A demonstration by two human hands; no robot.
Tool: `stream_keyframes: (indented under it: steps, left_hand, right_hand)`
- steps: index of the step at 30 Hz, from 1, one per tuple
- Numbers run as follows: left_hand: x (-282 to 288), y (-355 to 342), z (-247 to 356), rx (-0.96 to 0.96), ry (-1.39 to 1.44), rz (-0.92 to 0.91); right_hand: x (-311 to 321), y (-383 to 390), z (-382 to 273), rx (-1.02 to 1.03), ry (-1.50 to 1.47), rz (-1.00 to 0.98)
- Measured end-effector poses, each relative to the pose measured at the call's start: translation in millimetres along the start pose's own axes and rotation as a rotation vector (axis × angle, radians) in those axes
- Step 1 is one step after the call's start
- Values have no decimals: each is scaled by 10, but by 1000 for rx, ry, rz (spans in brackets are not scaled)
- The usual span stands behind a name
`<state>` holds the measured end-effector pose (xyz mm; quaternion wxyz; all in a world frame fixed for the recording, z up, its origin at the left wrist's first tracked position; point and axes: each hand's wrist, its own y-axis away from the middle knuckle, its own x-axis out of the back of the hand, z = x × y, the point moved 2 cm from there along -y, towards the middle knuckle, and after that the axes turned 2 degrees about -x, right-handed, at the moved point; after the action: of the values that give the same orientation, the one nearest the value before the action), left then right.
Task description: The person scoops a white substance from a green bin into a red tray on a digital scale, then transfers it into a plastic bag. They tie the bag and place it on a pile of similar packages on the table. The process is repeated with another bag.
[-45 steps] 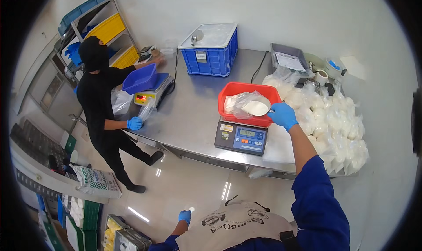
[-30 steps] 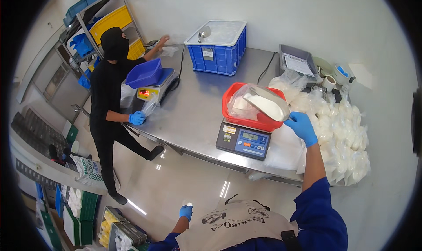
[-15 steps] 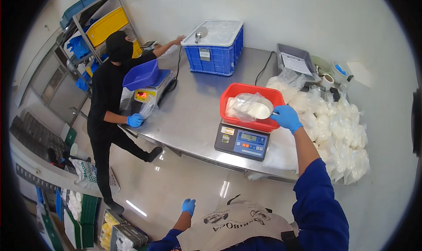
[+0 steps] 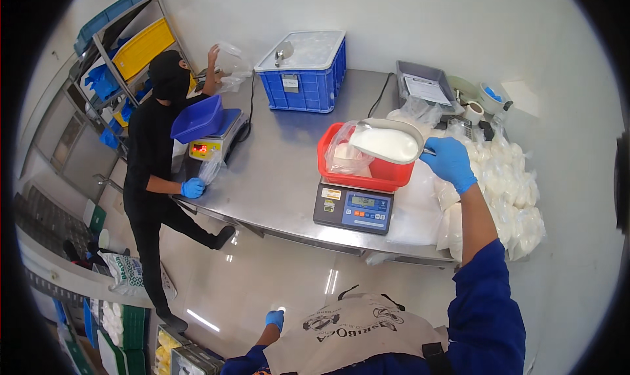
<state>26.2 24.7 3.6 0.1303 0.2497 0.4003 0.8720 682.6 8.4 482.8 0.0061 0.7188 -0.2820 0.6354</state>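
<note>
Metal scoop (image 4: 405,131): powder (image 4: 384,144) inside, right grip (image 4: 451,162) clamped round handle
Red tub (image 4: 357,180): on scale (image 4: 353,208)
Left grip (image 4: 275,318): near, closure unclear

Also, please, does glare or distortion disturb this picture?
Head view: bright light streaks reflect off the floor; the front edge of the steel table curves, fisheye-like; the corners go black; the scoop looks reasonably sharp.
</note>
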Motion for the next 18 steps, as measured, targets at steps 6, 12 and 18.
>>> stream_keyframes:
  steps: [6, 12, 18]
  left_hand:
    - [-314, -256, 381, -65, 109, 112]
    - [-270, -552, 176, -114, -28, 81]
    - [-40, -239, 678, -609, -683, -94]
  right_hand:
    - [-47, 318, 206, -100, -261, -6]
    - [-353, 551, 156, -204, -524, -23]
    - [8, 912, 7, -345, -688, 52]
